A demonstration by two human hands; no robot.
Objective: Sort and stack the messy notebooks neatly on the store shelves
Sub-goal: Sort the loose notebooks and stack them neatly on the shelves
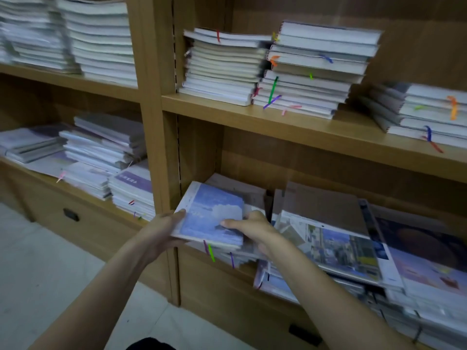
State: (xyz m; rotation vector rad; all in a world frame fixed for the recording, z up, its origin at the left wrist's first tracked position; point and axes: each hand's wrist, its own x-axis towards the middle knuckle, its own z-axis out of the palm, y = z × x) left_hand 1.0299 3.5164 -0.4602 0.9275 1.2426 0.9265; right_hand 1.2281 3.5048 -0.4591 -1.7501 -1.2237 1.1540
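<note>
While both hands clasp it, the small stack of blue sky-print paper notebooks (212,218) sits at the left end of the lower wooden shelf (316,145). The left hand (161,228) curls its fingers round the left edge; the right hand (250,228) grips the right side. Beside it sprawl glossy, slanting flat notebooks (341,246); ribboned white stacks (310,69) rest above.
</note>
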